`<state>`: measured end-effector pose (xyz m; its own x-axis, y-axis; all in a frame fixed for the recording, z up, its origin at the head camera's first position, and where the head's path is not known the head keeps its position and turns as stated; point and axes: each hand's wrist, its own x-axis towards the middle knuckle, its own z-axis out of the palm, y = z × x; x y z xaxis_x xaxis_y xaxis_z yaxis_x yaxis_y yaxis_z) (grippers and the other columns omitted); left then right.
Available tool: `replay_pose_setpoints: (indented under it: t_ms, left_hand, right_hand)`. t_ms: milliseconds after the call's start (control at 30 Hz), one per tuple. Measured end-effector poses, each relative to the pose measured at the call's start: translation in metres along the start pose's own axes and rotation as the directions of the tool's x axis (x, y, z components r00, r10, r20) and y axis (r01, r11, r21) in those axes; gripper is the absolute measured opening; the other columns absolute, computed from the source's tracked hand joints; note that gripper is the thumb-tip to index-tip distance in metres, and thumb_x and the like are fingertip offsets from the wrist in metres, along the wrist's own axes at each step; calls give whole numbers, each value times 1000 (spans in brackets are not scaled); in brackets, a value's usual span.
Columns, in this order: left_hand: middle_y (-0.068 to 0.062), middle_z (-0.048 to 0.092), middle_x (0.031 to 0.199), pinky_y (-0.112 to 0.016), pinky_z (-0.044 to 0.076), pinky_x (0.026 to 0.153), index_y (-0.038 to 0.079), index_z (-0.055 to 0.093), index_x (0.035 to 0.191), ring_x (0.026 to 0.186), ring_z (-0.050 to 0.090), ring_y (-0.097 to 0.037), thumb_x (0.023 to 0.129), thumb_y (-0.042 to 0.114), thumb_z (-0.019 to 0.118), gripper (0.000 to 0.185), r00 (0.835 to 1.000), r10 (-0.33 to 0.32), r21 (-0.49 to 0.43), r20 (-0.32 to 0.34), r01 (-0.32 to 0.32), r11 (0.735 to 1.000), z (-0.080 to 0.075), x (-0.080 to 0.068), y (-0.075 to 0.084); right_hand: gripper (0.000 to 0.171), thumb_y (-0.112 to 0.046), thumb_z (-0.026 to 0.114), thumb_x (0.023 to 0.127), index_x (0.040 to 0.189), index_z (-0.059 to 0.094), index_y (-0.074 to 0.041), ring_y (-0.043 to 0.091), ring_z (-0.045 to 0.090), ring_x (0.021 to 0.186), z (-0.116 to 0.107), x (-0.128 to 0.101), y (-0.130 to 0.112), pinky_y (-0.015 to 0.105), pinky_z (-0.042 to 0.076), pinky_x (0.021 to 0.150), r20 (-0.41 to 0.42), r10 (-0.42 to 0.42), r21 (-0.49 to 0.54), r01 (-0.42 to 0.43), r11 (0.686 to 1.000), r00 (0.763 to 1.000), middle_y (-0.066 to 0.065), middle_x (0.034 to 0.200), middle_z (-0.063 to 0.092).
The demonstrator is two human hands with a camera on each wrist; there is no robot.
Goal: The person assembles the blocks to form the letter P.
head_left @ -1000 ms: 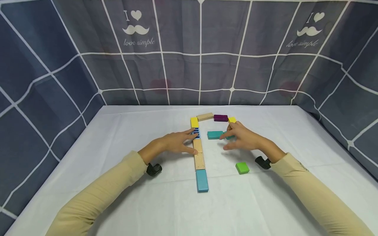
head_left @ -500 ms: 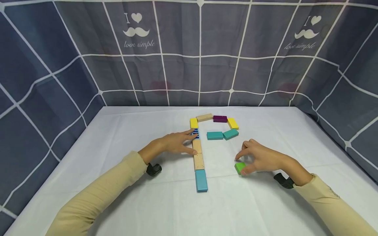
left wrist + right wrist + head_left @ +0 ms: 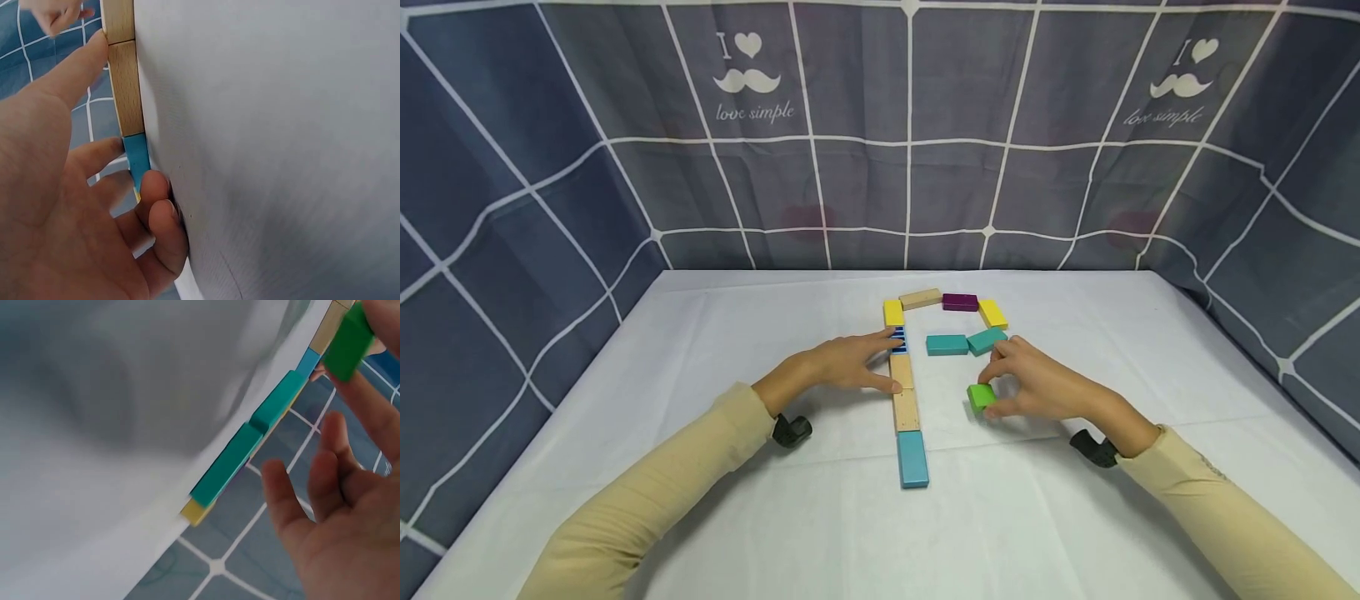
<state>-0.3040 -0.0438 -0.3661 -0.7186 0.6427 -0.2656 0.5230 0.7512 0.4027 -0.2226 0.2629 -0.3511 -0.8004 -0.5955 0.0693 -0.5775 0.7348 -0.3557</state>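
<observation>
My right hand [image 3: 1026,383] pinches a small green block [image 3: 981,397] between thumb and forefinger, just off the white table [image 3: 700,350], below two teal blocks [image 3: 966,342]. The right wrist view shows the same green block [image 3: 348,342] at my fingertips [image 3: 375,312], with the teal blocks [image 3: 250,440] beyond. My left hand [image 3: 850,363] rests flat, its straight fingers touching a column of blocks: yellow [image 3: 892,312], blue-striped [image 3: 898,337], two plain wood [image 3: 905,392] and light blue [image 3: 913,458]. In the left wrist view, my left-hand fingers [image 3: 81,69] lie along the wood blocks [image 3: 125,81].
A wood block [image 3: 921,297], a purple block [image 3: 960,302] and a yellow block [image 3: 992,314] form an arc at the top of the column. A dark blue gridded cloth [image 3: 910,142] walls the table on three sides.
My right hand left the teal blocks, dropped to the green block at the right, took hold of it, and has carried it left and up toward the teal blocks. The left hand stayed still.
</observation>
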Motion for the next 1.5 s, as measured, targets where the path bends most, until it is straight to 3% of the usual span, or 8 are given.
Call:
replay_pose_setpoints:
  t_ms: [267, 567, 967, 1367, 1500]
  left_hand:
    - [6, 14, 164, -55, 28, 112, 30, 33, 155, 147, 24, -24, 84, 69, 62, 87, 1000, 21, 8, 1, -21, 1000, -2, 0, 1]
    - [5, 13, 164, -58, 28, 111, 29, 33, 155, 146, 25, -25, 84, 69, 63, 87, 1000, 19, -11, 12, -19, 1000, -1, 0, 3]
    - [7, 13, 164, -56, 30, 111, 26, 33, 156, 146, 25, -23, 84, 67, 64, 88, 1000, 14, -23, 12, -14, 1000, -4, 0, 4]
    - [5, 13, 164, -56, 28, 111, 27, 33, 156, 147, 22, -23, 84, 67, 64, 87, 1000, 16, -28, 18, -16, 999, -3, -1, 1]
    - [6, 13, 164, -56, 28, 111, 27, 34, 155, 147, 23, -23, 84, 67, 65, 88, 1000, 17, -29, 14, -16, 999, -3, -1, 0]
  right_hand:
    - [36, -28, 87, 74, 103, 78, -8, 23, 44, 89, 5, 56, -8, 36, 37, 75, -126, -28, -11, 27, 1000, 992, 5, 92, 57]
    - [38, -32, 84, 78, 107, 76, -10, 25, 46, 97, 10, 101, -6, 38, 41, 79, -80, 35, -55, -40, 998, 996, 9, 100, 59]
    - [39, -33, 83, 79, 109, 76, -8, 27, 46, 97, 11, 113, 2, 38, 41, 78, -37, 47, -86, -50, 995, 998, 12, 102, 61]
    - [40, -31, 83, 81, 111, 76, -6, 21, 43, 84, 14, 119, 1, 34, 31, 75, 5, 26, -144, -25, 989, 1000, 4, 91, 63]
    - [42, -34, 82, 81, 113, 75, -6, 22, 43, 86, 15, 120, 0, 34, 32, 75, 18, 39, -135, -36, 990, 999, 5, 93, 63]
